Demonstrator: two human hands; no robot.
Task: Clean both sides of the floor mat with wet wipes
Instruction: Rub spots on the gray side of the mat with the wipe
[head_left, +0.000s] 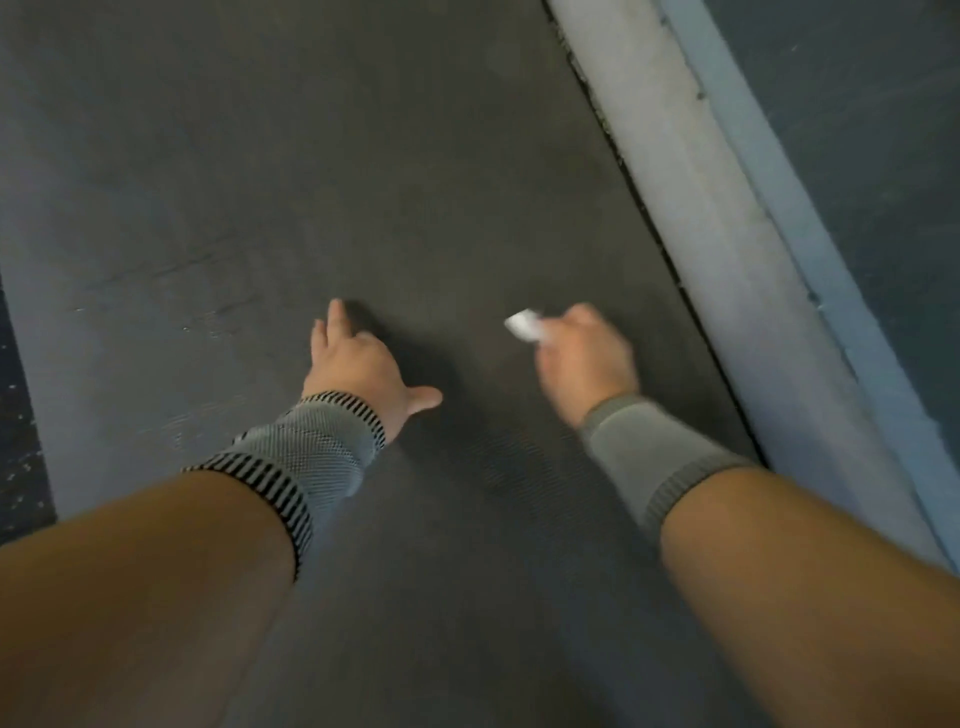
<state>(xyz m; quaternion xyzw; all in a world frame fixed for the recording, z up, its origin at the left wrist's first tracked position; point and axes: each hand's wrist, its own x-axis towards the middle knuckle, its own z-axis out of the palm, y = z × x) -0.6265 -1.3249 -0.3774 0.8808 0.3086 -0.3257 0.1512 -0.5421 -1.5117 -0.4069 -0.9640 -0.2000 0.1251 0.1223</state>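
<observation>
I see the dark grey textured rubber floor mat (363, 156) filling the floor from near to far. My left hand (358, 364) presses on it, fingers straight and apart. To its right, my right hand (587, 353), motion-blurred, has its fingers curled around a small crumpled white wet wipe (522, 325) just above or on the mat, beside a pale grey ledge (727, 234) on the right.

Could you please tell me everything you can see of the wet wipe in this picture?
The wet wipe is a small white wad, bunched up rather than spread flat, and it looks like soft, thin cloth or paper. Motion blur hides any texture or dirt on it. The right hand grips it with curled fingers, so only the end sticking out toward the left hand shows. It sits low over the dark grey floor mat; whether it actually touches the mat cannot be told.
</observation>
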